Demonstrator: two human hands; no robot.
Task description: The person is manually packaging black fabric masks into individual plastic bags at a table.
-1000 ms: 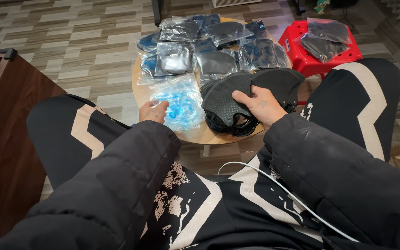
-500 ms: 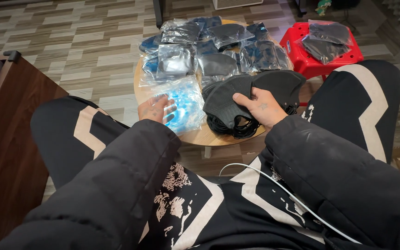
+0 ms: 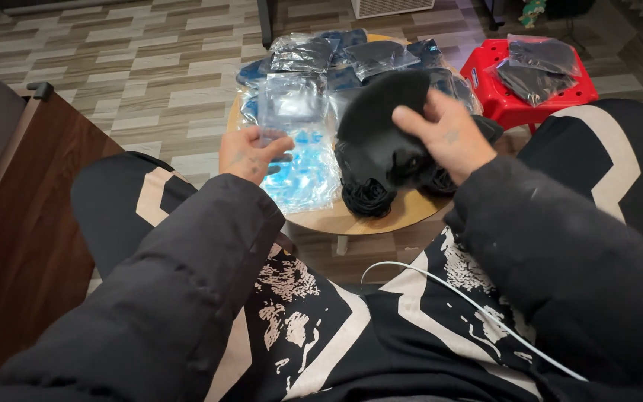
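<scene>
Right hand [image 3: 446, 138], grip closed: thumb and fingers pinch one soft black fabric mask [image 3: 390, 112], lifted clear of the pile and held above the round wooden surface [image 3: 351, 221]. Mask hangs slightly curled; its far edge overlaps the view of the bags behind.

Left hand [image 3: 251, 152], grip loosely curled: fingertips pinch the near edge of a clear plastic bag [image 3: 290, 100], which stands off the stack of clear bluish plastic bags [image 3: 303, 175] lying flat on the surface. Whether the bag mouth is open cannot be told.

Loose black masks [image 3: 370, 186] remain heaped on the surface just right of the bag stack, below the raised mask. Packed masks in sealed clear bags [image 3: 351, 56] are piled across the far half of the surface; two more packed bags [image 3: 537, 67] rest on a red plastic stool [image 3: 500, 104], just beside the surface on the right.

Progress, as judged: many masks already bagged; one mask in hand not yet in a bag; a small heap left loose, with empty bags to spare.
</scene>
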